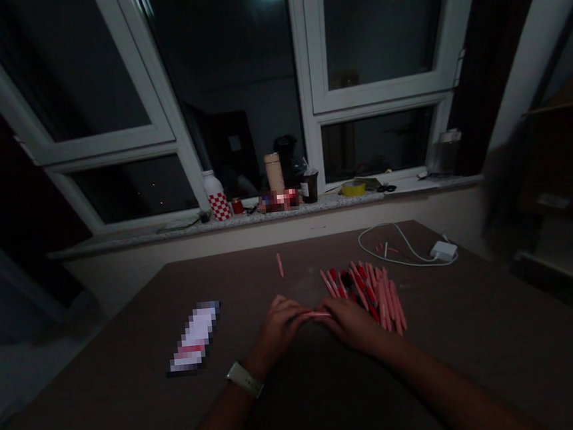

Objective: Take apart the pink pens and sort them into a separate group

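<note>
My left hand (pixel 279 324) and my right hand (pixel 348 321) meet over the dark table (pixel 132 402), both closed on one pink pen (pixel 318 314) held level between them. A watch sits on my left wrist. Just right of my right hand lies a pile of several pink and red pens (pixel 370 288). A single pink pen piece (pixel 279 264) lies farther back on the table.
A flat dark and white packet (pixel 195 337) lies left of my hands. A white cable and charger (pixel 443 250) rest at the back right. The windowsill (pixel 167 231) holds bottles, cups and a tape roll. Dark furniture stands at the right.
</note>
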`<state>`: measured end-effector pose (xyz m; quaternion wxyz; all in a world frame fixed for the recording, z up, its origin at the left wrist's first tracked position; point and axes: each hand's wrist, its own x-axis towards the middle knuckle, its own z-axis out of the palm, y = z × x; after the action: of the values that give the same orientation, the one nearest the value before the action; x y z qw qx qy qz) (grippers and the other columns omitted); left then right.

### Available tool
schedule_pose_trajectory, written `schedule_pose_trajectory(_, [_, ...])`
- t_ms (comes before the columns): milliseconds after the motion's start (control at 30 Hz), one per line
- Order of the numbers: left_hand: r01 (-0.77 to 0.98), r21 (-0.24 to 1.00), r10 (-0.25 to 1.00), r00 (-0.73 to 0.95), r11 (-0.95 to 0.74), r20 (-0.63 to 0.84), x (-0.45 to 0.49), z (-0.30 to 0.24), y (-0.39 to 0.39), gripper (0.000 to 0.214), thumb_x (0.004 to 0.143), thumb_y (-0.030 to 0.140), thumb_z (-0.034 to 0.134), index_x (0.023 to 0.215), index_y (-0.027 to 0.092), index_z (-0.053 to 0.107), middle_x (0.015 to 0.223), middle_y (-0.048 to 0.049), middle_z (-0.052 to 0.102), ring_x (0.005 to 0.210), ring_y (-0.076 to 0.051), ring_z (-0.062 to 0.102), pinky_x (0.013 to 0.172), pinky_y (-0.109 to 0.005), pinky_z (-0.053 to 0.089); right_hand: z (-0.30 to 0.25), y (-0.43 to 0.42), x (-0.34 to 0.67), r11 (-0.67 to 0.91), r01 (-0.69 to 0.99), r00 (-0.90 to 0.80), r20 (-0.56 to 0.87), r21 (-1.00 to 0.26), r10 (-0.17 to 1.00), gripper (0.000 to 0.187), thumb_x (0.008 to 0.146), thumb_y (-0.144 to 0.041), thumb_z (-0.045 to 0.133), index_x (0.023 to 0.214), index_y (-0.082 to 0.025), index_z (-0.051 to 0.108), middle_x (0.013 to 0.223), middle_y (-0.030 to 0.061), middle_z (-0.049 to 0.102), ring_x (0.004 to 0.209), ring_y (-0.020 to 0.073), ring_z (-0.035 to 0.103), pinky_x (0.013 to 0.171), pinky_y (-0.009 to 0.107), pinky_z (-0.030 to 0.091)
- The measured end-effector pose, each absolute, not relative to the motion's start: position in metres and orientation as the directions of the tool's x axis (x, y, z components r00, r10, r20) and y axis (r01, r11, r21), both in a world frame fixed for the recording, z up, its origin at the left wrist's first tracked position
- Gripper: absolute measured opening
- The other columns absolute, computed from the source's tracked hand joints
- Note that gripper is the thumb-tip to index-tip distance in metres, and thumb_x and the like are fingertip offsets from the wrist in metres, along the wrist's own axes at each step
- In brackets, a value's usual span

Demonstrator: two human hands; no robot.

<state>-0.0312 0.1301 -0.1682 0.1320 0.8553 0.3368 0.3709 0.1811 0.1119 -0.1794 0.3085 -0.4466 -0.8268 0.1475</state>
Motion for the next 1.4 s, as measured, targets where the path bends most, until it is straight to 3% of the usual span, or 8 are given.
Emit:
schedule_pose_trajectory(100, [0.474,0.480,0.675,0.495,-0.738,0.547,-0.0310,-0.1673,0.1297,0.020,0.091,0.034,0.057,0.099,0.025,0.073,0.092,-0.0046,0.070,0.092,-0.019,0.056,0.082,-0.032,0.045,-0.1765,0.1112,0.1806,0.555,0.687,-0.422,0.363,-0.469,0.830,0.034,0.100,-0.035,0.036,0.093,-0.018,0.065,0.090,0.0077,0.069,0.088,0.0203,0.064,0.078,0.028,0.042])
schedule_pose_trajectory(267, [0.481,0.481,0.679,0.484,-0.733,0.552,-0.0316,-0.1687,0.1309,0.021,0.091,0.034,0.057,0.099,0.024,0.073,0.091,-0.0049,0.069,0.090,-0.019,0.055,0.080,-0.032,0.045,-0.1739,0.1102,0.1811,0.554,0.643,-0.413,0.370,-0.529,0.833,0.027,0.094,-0.041,0.051,0.103,-0.018,0.061,0.095,0.0069,0.069,0.089,0.0195,0.064,0.074,0.026,0.043])
schedule_pose_trajectory(433, [0.482,0.484,0.683,0.489,-0.730,0.543,-0.0322,-0.1688,0.1312,0.020,0.091,0.034,0.057,0.099,0.025,0.073,0.093,-0.0048,0.070,0.092,-0.019,0.055,0.082,-0.032,0.045,-0.1723,0.1086,0.1804,0.544,0.688,-0.426,0.340,-0.480,0.838,0.035,0.100,-0.037,0.036,0.095,-0.018,0.065,0.091,0.0078,0.070,0.089,0.0202,0.064,0.078,0.028,0.043])
schedule_pose_trajectory(567, [0.479,0.482,0.679,0.490,-0.734,0.547,-0.0321,-0.1681,0.1305,0.020,0.091,0.034,0.057,0.098,0.025,0.073,0.092,-0.0053,0.069,0.091,-0.019,0.055,0.080,-0.032,0.046,-0.1707,0.1071,0.1802,0.553,0.642,-0.419,0.361,-0.532,0.833,0.025,0.095,-0.039,0.050,0.106,-0.019,0.061,0.099,0.0069,0.069,0.093,0.0200,0.064,0.077,0.027,0.043])
schedule_pose_trajectory(867, [0.473,0.482,0.674,0.496,-0.738,0.547,-0.0332,-0.1705,0.1327,0.019,0.091,0.034,0.058,0.098,0.024,0.073,0.092,-0.0049,0.070,0.092,-0.019,0.055,0.082,-0.032,0.045,-0.1691,0.1064,0.1788,0.538,0.658,-0.414,0.343,-0.527,0.843,0.027,0.095,-0.039,0.049,0.107,-0.017,0.061,0.099,0.0084,0.070,0.092,0.0204,0.064,0.077,0.027,0.043])
schedule_pose_trajectory(1000, [0.478,0.479,0.676,0.490,-0.736,0.550,-0.0340,-0.1705,0.1340,0.020,0.090,0.035,0.058,0.096,0.024,0.073,0.092,-0.0057,0.070,0.091,-0.019,0.057,0.081,-0.033,0.046,-0.1688,0.1056,0.1777,0.539,0.677,-0.430,0.325,-0.502,0.842,0.034,0.100,-0.038,0.036,0.100,-0.018,0.064,0.095,0.0087,0.070,0.092,0.0208,0.065,0.078,0.028,0.042])
schedule_pose_trajectory(1133, [0.467,0.482,0.670,0.481,-0.742,0.565,-0.0329,-0.1702,0.1340,0.020,0.090,0.035,0.058,0.095,0.025,0.074,0.090,-0.0060,0.070,0.089,-0.019,0.057,0.079,-0.033,0.047,-0.1689,0.1048,0.1789,0.537,0.665,-0.419,0.337,-0.519,0.843,0.021,0.095,-0.034,0.050,0.106,-0.019,0.060,0.100,0.0073,0.069,0.093,0.0205,0.063,0.076,0.027,0.042])
schedule_pose_trajectory(1400, [0.537,0.520,0.746,0.428,-0.664,0.510,-0.0320,-0.1652,0.1327,0.024,0.091,0.037,0.056,0.088,0.021,0.073,0.085,-0.0058,0.071,0.085,-0.020,0.059,0.076,-0.033,0.047,-0.1688,0.1052,0.1797,0.531,0.710,-0.406,0.346,-0.464,0.846,0.018,0.095,-0.030,0.049,0.103,-0.019,0.060,0.099,0.0080,0.068,0.094,0.0208,0.063,0.077,0.027,0.041])
